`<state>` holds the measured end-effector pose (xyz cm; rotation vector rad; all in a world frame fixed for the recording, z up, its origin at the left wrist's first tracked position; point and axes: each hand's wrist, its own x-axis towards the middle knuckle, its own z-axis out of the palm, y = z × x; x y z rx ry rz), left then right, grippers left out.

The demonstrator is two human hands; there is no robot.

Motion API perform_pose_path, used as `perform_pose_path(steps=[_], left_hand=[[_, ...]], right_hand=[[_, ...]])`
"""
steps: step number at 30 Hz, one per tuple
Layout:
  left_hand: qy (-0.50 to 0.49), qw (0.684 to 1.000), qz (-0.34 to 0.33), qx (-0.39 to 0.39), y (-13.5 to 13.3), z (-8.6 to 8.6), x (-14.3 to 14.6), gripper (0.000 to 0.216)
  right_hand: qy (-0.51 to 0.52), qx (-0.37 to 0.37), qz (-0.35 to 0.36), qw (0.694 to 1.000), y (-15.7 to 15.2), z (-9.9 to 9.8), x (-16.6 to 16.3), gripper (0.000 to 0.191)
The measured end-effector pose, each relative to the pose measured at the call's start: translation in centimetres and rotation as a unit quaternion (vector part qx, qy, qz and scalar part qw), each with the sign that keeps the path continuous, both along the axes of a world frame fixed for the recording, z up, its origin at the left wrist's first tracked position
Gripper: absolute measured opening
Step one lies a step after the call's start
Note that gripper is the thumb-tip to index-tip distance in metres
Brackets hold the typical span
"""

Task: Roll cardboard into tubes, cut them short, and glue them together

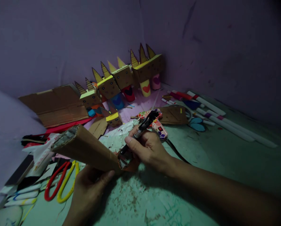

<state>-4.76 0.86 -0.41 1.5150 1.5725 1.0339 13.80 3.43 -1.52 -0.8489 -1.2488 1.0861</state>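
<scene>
Two looped handles [63, 200], one red and one yellow, lie at eight o'clock on the green bench [126, 207]. Beside them, the left hand [89, 186] grips a hollow brown cardboard piece [90, 149] from below, its thumb along the near side. The piece sits just off centre toward eight o'clock; its broad open end faces ten, showing corrugated edges and a whitish interior, and the plain body narrows toward four, where another opening shows a corrugated rim. A black marker [148, 122], pinched in the right hand [152, 150], slants down to that opening. A floral glue gun [159, 127] lies just beyond, at one o'clock.
</scene>
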Motion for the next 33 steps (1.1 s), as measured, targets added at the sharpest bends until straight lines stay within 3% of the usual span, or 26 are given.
perform_pose_path(steps=[4, 11, 20, 33], left_hand=[[-0.010, 1.000, -0.021, -0.016, 0.1, 0.0, -0.2, 0.028], [-0.034, 0.999, 0.032, 0.001, -0.5, 0.3, 1.0, 0.029], [0.009, 0.999, 0.024, 0.019, -0.5, 0.2, 0.9, 0.030], [-0.023, 1.000, 0.016, -0.002, -0.5, 0.2, 0.5, 0.027]], right_hand=[[-0.025, -0.006, -0.001, 1.000, 0.0, 0.0, -0.1, 0.022], [-0.037, 0.006, -0.006, 0.999, -0.1, 0.1, 0.1, 0.020], [-0.039, 0.022, -0.012, 0.999, -0.1, 0.2, 0.2, 0.019], [-0.042, -0.006, -0.001, 0.999, -0.1, 0.3, 0.2, 0.021]])
